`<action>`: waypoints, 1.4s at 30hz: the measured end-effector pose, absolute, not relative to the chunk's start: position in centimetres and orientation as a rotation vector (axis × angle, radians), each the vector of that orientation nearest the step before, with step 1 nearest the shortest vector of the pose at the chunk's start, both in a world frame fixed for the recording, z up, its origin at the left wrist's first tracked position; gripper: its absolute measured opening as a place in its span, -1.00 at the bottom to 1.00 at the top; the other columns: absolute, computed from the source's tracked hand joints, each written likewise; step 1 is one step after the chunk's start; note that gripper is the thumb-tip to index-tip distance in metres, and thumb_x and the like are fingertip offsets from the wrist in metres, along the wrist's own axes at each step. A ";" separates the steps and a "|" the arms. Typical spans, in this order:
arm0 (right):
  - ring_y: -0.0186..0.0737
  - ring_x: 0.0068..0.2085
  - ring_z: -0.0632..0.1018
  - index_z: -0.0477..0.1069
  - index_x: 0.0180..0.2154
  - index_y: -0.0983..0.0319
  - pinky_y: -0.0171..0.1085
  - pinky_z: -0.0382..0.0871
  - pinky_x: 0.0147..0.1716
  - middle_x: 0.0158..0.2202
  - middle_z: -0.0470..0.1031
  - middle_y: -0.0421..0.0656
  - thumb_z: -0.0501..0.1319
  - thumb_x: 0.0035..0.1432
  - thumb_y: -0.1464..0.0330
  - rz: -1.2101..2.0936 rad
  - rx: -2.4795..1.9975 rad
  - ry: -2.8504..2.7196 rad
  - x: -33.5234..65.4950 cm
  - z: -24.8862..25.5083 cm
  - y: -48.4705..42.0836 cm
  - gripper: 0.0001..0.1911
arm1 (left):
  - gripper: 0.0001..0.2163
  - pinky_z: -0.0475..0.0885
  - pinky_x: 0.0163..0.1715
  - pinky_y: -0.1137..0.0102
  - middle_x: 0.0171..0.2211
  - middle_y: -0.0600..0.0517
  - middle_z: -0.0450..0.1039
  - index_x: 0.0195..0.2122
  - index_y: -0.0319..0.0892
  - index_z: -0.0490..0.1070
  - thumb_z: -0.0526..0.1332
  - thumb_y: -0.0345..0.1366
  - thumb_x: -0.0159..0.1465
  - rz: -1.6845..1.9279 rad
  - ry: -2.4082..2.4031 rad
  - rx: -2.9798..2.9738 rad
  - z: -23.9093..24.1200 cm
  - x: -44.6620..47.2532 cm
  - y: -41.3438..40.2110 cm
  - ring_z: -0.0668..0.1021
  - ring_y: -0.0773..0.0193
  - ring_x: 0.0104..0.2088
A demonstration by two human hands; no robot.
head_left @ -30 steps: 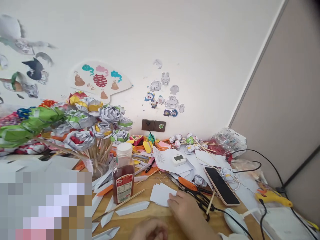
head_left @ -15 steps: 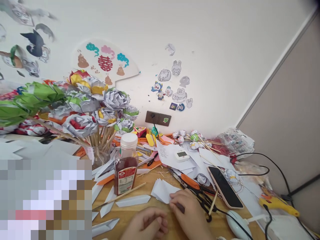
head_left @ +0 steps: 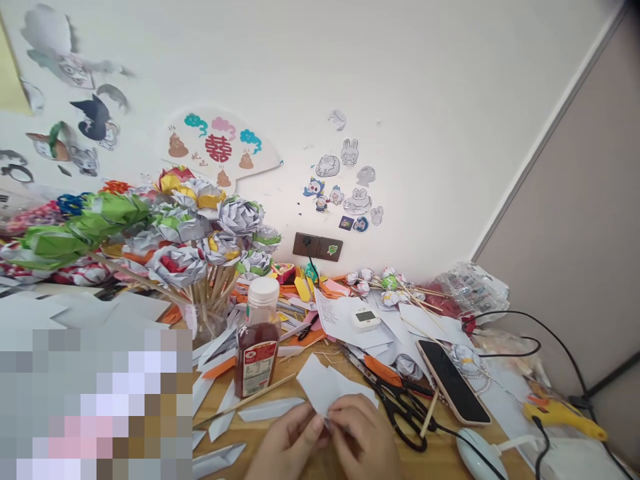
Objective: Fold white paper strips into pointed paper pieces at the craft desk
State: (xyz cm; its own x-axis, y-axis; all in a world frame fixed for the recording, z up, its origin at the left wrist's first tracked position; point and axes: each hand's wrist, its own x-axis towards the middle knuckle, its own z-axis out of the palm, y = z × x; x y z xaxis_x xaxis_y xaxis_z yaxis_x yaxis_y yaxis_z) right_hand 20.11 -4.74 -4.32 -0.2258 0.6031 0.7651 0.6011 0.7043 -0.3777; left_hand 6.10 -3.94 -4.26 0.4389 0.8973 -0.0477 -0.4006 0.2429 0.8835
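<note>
Between my two hands, close to the table's front, a small white piece of paper (head_left: 316,385) stands tilted up, pinched at its lower end. My left hand (head_left: 293,437) has its thumb and fingers closed on the paper's lower left side. My right hand (head_left: 363,430) pinches the same corner from the right. Another white paper sheet (head_left: 356,383) lies behind the right fingers, partly covered by them. Folded white paper strips (head_left: 270,409) rest to the left of my hands. Black-handled scissors (head_left: 407,413) lie just right of my right hand.
A red-labelled bottle (head_left: 257,347) stands left, before a jar of paper flowers (head_left: 177,263) on sticks. At right lie a phone (head_left: 453,383), a white mouse-shaped device (head_left: 477,453) and a yellow glue gun (head_left: 565,420). A white timer (head_left: 366,320) sits on papers behind.
My left hand has come up to the paper, and both hands now pinch one piece raised off the table. The view has tipped slightly upward.
</note>
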 end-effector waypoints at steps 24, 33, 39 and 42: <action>-0.17 -0.36 0.46 0.26 -0.32 0.25 -0.29 0.34 -0.42 -0.41 0.42 -0.11 0.08 0.08 0.20 0.380 -1.296 -1.030 24.5 -2.7 -3.4 -0.77 | -0.36 0.40 -0.19 0.27 -0.07 -0.21 0.38 0.12 -0.28 -0.03 0.17 -0.31 0.01 1.243 0.924 1.131 -4.1 10.2 -1.8 0.49 0.12 -0.15; -0.19 -0.31 0.44 0.26 -0.35 0.19 -0.20 0.30 -0.31 -0.37 0.42 -0.13 0.05 0.06 0.54 -0.225 -0.925 -1.655 22.8 -2.6 -5.1 -0.85 | -0.67 0.13 0.04 0.03 0.06 -0.18 0.17 -0.05 -0.15 0.32 0.07 -0.28 0.14 1.273 1.426 2.102 -3.4 7.6 -2.9 0.20 -0.04 0.10; -0.24 -0.39 0.42 0.25 -0.35 0.20 -0.26 0.29 -0.41 -0.41 0.41 -0.15 0.04 0.05 0.57 -0.277 -0.926 -1.708 22.0 -2.9 -5.5 -0.84 | -0.69 -0.05 0.13 0.06 0.17 -0.07 0.06 -0.07 -0.12 0.35 0.06 -0.22 0.16 1.357 1.298 2.069 -2.4 7.2 -3.1 0.05 0.00 0.17; -0.24 -0.39 0.42 0.25 -0.37 0.20 -0.27 0.28 -0.40 -0.41 0.39 -0.15 0.04 0.06 0.56 -0.226 -0.952 -1.691 21.7 -3.0 -5.5 -0.85 | -0.62 0.10 0.10 0.17 0.10 -0.06 0.22 0.00 -0.10 0.29 0.05 -0.14 0.17 1.228 1.070 1.718 -2.5 7.4 -3.5 0.24 0.06 0.10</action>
